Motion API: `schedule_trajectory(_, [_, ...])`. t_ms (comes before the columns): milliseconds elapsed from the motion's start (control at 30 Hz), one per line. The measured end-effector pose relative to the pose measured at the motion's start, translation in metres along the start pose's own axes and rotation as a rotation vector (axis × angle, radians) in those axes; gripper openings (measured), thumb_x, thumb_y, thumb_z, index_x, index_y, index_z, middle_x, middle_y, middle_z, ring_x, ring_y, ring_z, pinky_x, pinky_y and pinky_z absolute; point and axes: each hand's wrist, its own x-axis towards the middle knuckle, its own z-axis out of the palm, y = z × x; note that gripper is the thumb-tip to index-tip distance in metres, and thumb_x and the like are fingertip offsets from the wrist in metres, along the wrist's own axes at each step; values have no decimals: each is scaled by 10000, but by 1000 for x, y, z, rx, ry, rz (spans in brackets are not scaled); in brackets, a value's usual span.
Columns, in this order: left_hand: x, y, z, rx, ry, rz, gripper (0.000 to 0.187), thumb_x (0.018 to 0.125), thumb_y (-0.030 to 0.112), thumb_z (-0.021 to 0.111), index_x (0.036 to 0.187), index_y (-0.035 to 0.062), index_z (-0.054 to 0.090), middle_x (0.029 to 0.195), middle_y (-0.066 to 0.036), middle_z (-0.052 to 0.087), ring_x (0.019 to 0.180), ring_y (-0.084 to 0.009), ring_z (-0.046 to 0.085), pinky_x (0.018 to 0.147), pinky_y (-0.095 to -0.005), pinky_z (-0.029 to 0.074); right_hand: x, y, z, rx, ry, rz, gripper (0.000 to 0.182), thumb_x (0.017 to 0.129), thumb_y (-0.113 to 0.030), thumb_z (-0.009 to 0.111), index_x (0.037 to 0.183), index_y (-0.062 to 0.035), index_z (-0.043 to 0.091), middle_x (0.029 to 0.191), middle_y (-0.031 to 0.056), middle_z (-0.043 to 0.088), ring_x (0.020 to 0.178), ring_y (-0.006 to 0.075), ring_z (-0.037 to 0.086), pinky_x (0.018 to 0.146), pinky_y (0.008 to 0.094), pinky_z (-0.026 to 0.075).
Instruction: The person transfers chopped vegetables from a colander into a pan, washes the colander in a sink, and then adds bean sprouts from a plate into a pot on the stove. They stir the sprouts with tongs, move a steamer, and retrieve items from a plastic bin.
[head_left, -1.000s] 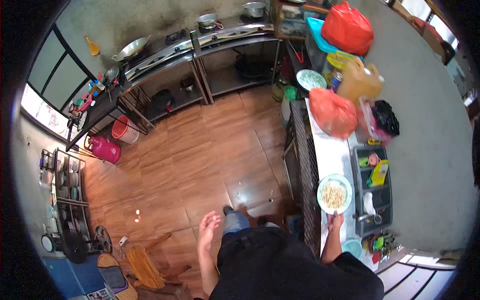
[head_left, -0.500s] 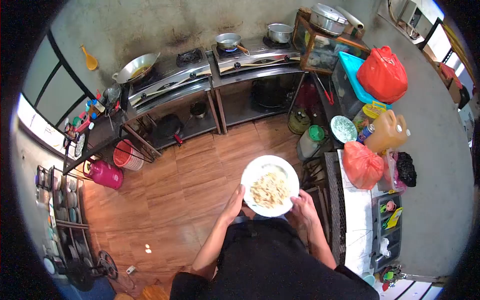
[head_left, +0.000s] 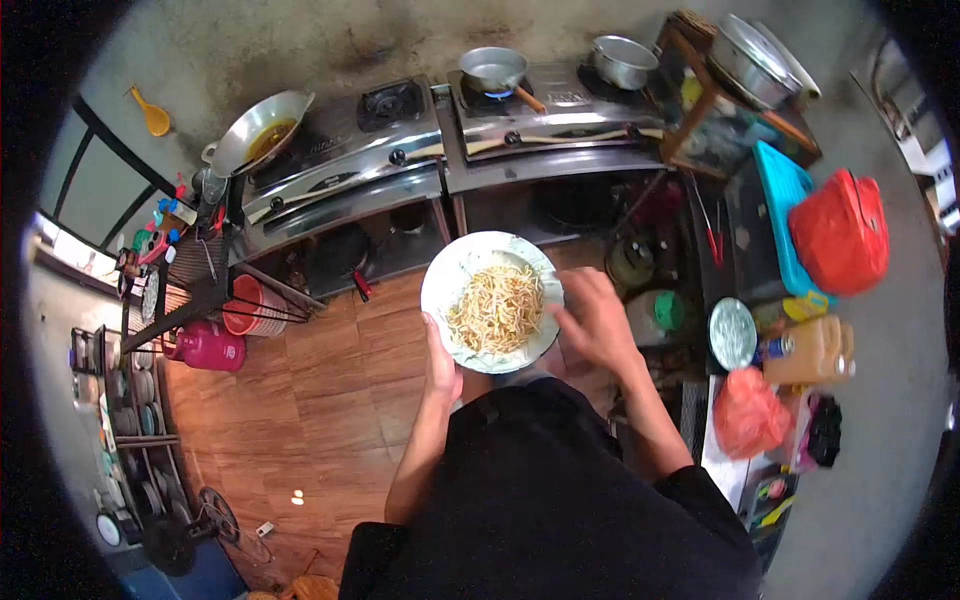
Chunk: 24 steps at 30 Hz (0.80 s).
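Plate nearer stoves, white w/ pale sprouts.

Black top, plain. Left sleeve and right sleeve same black, short, ending around the elbows. Forearms bare, left hand and right hand bare too. Small dark fold or strap up front, unclear. Bit of greyish legwear showing.

The plate looks smooth and glossy, the wok shiny metal, the saucepan handle wooden, the shirt matt cloth, the salmon-coloured bag crinkled plastic, the wall rough.
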Motion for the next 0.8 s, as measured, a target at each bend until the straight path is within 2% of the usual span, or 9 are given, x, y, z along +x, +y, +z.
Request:
schedule_trajectory(33, [18,3,6,-6,9,16,751,960,615,243,1458,53,251,1448,-108,380,1307,-223,402,1081,-376,335,25,-1,1,38,-125,-12,466,798,-277,710,1173,-39,570,1096,166,558,1037,347,533,877,441,449])
schedule_trajectory(67, [34,6,13,-13,14,22,759,957,620,245,1457,50,250,1448,-109,380,1305,-227,404,1078,-379,338,49,6,8,7,-230,-68,578,795,-355,707,1266,-77,525,1168,194,537,1105,366,524,919,434,454])
schedule_trajectory(133, [57,8,22,-27,37,29,767,954,626,246,1456,46,250,1449,-111,380,1303,-230,406,1075,-382,341,95,3,15,-96,-362,-78,748,750,-483,715,1351,-123,454,1263,236,480,1141,419,499,963,452,431])
schedule_trajectory(267, [115,11,32,6,85,60,776,953,628,252,1456,38,244,1447,-118,380,1311,-227,391,1083,-382,322,171,15,47,-173,-625,-95,894,650,-593,731,1380,-184,415,1267,295,443,1096,494,512,972,477,438])
schedule_trajectory(400, [179,4,27,53,242,145,772,955,624,261,1451,32,258,1447,-109,382,1317,-224,379,1091,-373,300,228,45,70,-142,-735,-151,715,677,-374,756,1307,-160,495,1190,260,481,1059,466,538,944,475,448])
schedule_trajectory(533, [237,24,37,-36,191,121,761,959,614,272,1446,29,269,1442,-100,390,1303,-222,396,1084,-368,307,281,88,90,42,-710,-180,562,664,-190,752,1195,-118,586,1131,229,510,1029,426,559,917,457,456])
schedule_trajectory(567, [247,31,42,-54,183,107,757,960,611,276,1443,28,273,1437,-100,397,1297,-219,403,1082,-367,309,291,97,94,60,-696,-185,558,652,-189,754,1183,-115,597,1121,213,519,1041,398,561,919,449,456])
schedule_trajectory(733, [308,56,58,-119,161,73,740,962,606,281,1430,34,295,1402,-106,436,1273,-214,434,1060,-372,343,359,127,93,169,-716,-172,562,653,-114,737,1197,-127,595,1110,190,523,1056,383,552,939,437,448])
schedule_trajectory(800, [318,64,65,-164,170,39,708,987,560,266,1421,1,302,1418,-108,415,1287,-198,413,1072,-346,314,377,132,89,262,-710,-215,570,644,-76,731,1196,-127,596,1101,186,526,1067,383,545,945,431,445])
